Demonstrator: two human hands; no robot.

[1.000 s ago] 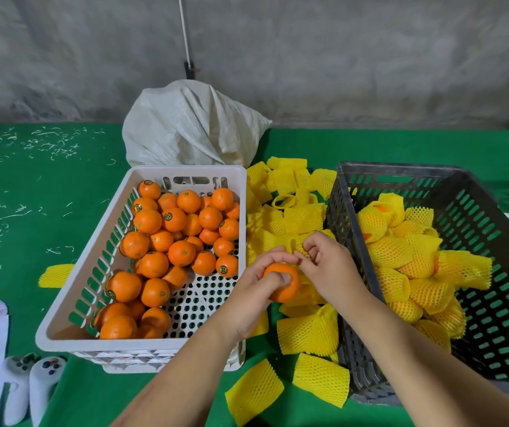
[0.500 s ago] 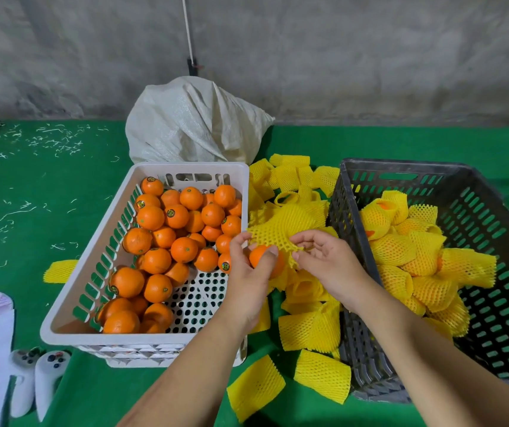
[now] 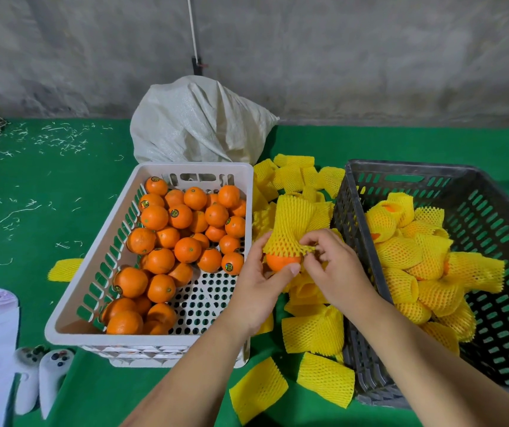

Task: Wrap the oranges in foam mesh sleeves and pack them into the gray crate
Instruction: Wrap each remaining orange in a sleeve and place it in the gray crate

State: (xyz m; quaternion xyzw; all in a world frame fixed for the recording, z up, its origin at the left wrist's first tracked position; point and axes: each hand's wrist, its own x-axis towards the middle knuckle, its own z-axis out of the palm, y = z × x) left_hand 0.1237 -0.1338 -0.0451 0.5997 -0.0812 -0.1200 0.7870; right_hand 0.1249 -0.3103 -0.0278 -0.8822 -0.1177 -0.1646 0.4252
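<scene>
Cupping the orange [image 3: 281,262] in our left hand [image 3: 257,288] between the white basket [image 3: 93,272] and the gray crate [image 3: 357,248], we are pinching the foam mesh sleeve [image 3: 290,229] with right hand [image 3: 336,272] fingers, risking it tearing or springing off if overstretched.

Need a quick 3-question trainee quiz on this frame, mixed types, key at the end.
1. True or false: the round orange held by the left hand is fully covered by its yellow foam mesh sleeve.
2. The right hand pinches: A) the sleeve B) a bare orange C) the crate wall.
3. Fill in: wrapped oranges lie in the ___ plastic crate.

Key: 1 false; 2 A; 3 gray.
</scene>
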